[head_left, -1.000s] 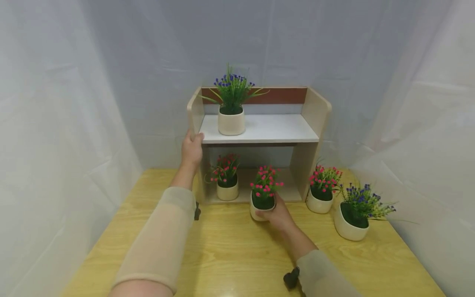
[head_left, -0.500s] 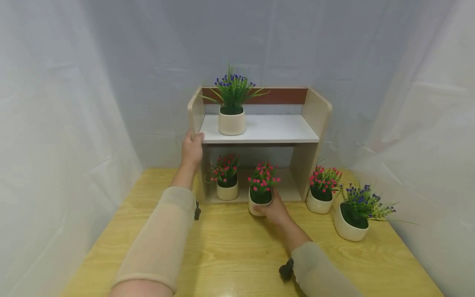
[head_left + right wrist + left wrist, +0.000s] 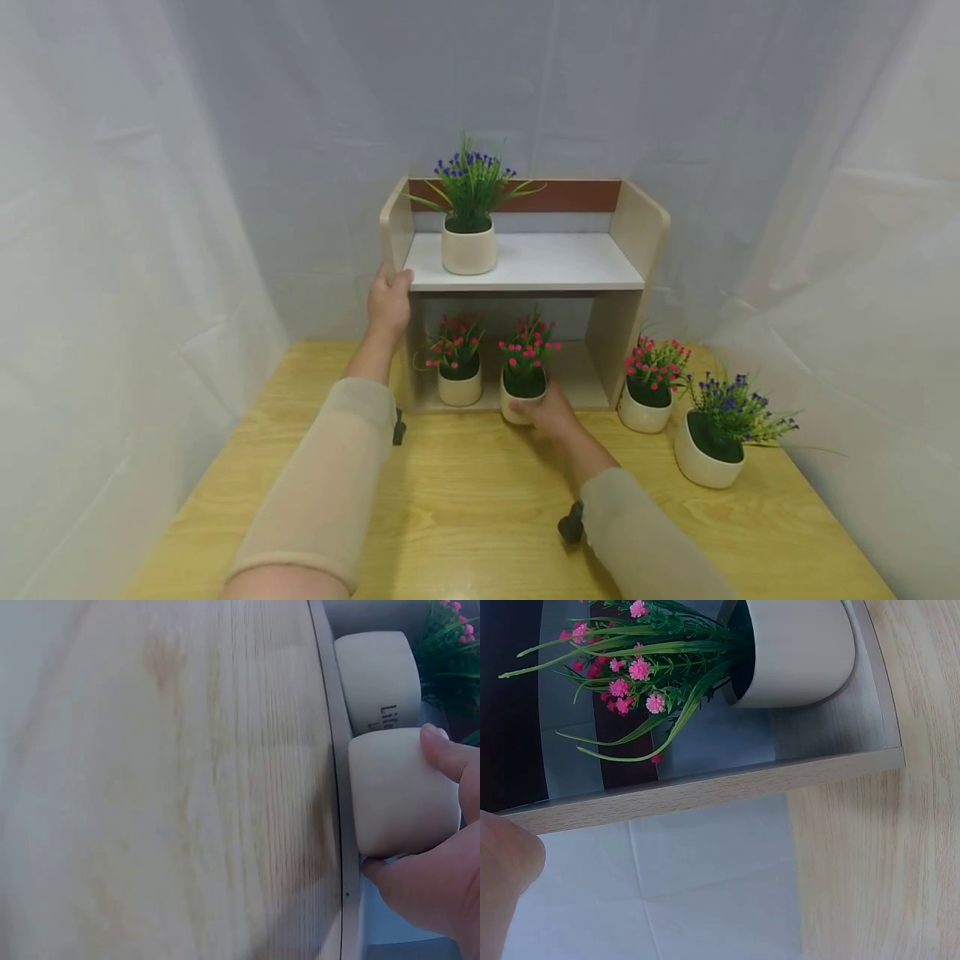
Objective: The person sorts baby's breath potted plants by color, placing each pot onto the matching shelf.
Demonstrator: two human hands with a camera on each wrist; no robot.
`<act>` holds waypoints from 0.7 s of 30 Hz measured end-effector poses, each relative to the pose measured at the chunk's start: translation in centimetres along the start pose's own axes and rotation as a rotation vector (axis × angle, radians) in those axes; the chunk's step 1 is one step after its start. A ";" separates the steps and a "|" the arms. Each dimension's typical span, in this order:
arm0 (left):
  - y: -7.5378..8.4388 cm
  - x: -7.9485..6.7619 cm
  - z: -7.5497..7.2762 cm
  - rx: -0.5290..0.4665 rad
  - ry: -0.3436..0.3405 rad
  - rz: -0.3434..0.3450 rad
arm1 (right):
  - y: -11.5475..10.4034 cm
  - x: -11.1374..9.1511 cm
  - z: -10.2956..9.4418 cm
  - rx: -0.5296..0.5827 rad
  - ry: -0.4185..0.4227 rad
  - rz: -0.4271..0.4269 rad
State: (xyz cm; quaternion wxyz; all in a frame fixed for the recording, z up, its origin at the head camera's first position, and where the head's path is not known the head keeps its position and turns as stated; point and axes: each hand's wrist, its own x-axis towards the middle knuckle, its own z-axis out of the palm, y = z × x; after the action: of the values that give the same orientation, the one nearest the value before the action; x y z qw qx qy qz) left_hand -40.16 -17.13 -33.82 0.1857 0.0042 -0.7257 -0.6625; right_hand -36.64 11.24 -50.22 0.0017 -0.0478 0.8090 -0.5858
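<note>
My left hand (image 3: 389,307) holds the left side panel of a two-tier desktop shelf (image 3: 525,262), its thumb by the upper board's front corner. With my right hand (image 3: 552,413) I grip a white pot of pink artificial flowers (image 3: 524,383) at the front edge of the lower tier. In the right wrist view, thumb and fingers span that pot (image 3: 397,795). Left of it, a similar pink-flowered pot (image 3: 459,385) stands inside the lower tier, its lettering (image 3: 388,716) partly covered. A blue-flowered pot (image 3: 468,250) sits on the upper tier's left part.
Right of the shelf, a pink-flowered pot (image 3: 645,408) and a blue-flowered pot (image 3: 708,454) stand on the wooden table (image 3: 465,508). Pale sheeting (image 3: 315,125) hangs behind and on both sides. The shelf's right side panel (image 3: 637,225) bounds the tiers.
My right hand has moved the gripped pot away from me and slightly left, from in front of the shelf to the lower tier's front edge. The left hand has stayed put.
</note>
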 end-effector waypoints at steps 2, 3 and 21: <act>0.0 0.0 0.0 0.004 -0.002 0.001 | 0.0 0.3 0.2 -0.007 0.003 -0.005; -0.1 0.0 0.0 0.005 -0.001 0.004 | 0.0 0.5 0.2 -0.020 0.006 -0.012; -0.3 0.2 0.0 0.018 0.006 0.001 | 0.4 3.2 0.6 -0.168 0.084 -0.062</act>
State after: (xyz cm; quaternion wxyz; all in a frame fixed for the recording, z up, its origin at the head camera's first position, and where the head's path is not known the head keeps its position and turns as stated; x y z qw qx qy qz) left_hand -40.44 -17.18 -34.02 0.1882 0.0075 -0.7310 -0.6559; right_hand -39.81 10.51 -50.63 -0.0543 -0.0483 0.8528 -0.5172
